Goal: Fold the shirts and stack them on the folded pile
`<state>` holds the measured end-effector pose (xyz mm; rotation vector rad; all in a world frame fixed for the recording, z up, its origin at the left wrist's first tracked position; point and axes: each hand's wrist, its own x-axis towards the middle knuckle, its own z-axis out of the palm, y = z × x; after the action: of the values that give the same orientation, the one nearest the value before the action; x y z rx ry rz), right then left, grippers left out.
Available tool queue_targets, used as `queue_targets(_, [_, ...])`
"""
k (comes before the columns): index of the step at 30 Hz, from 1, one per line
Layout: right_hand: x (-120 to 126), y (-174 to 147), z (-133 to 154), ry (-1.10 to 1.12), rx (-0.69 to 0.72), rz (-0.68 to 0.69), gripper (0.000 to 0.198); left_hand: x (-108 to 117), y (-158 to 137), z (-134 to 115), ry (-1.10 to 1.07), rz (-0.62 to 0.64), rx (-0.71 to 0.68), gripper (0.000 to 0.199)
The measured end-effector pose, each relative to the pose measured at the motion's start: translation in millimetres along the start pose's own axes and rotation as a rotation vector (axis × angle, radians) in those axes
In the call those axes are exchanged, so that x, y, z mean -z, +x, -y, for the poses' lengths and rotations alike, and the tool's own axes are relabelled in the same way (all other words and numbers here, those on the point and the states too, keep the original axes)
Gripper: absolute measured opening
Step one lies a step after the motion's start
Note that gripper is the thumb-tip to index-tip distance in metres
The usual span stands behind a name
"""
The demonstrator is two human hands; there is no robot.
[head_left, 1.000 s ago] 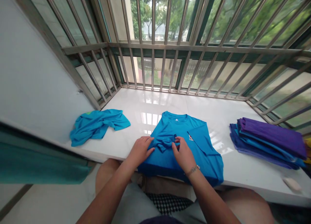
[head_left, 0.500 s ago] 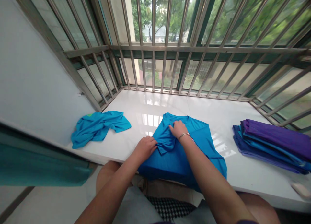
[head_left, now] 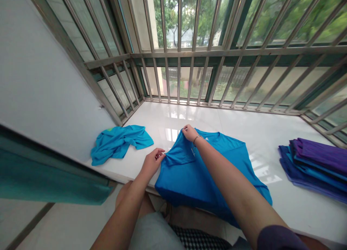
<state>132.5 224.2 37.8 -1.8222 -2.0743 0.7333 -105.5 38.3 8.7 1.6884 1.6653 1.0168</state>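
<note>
A blue T-shirt (head_left: 227,152) lies spread on the white ledge, its neckline toward the window and its lower part hanging over the near edge. My left hand (head_left: 154,159) pinches the shirt's left sleeve edge between thumb and fingers. At the left shoulder, beside the collar, my right hand (head_left: 190,133) has its fingers closed on the cloth. Between both hands the sleeve is drawn fairly taut. Small white marks show near the collar and on the chest; my right forearm covers part of the shirt.
To the left, a crumpled lighter blue garment (head_left: 121,143) lies by the wall. Folded purple and blue clothes (head_left: 320,166) are stacked at the right. Metal window bars (head_left: 179,76) border the back of the white ledge (head_left: 173,112). A teal cloth (head_left: 54,181) hangs at lower left.
My right hand has shifted from the chest to the left shoulder. My left hand has moved outward with the sleeve, which is now stretched flatter. The view has turned slightly left.
</note>
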Motion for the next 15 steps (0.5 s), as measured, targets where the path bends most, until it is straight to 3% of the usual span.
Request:
queue_targets(4, [-15.3,8.3,14.4,0.029,0.022,-0.011,0.022,6.0,0.5,8.3,0.075,0.051,-0.08,0.025])
queue_targets(8, [-11.5,0.0,18.6,0.004,0.077,-0.041,0.029,4.6,-3.4,11.1,0.143,0.096,-0.192,0.028])
queue_targets(15, [10.6,-78.4,3.5,-0.158,0.274,-0.038,0.028,3.4,-6.4,1.9,0.354,0.168,-0.306,0.041])
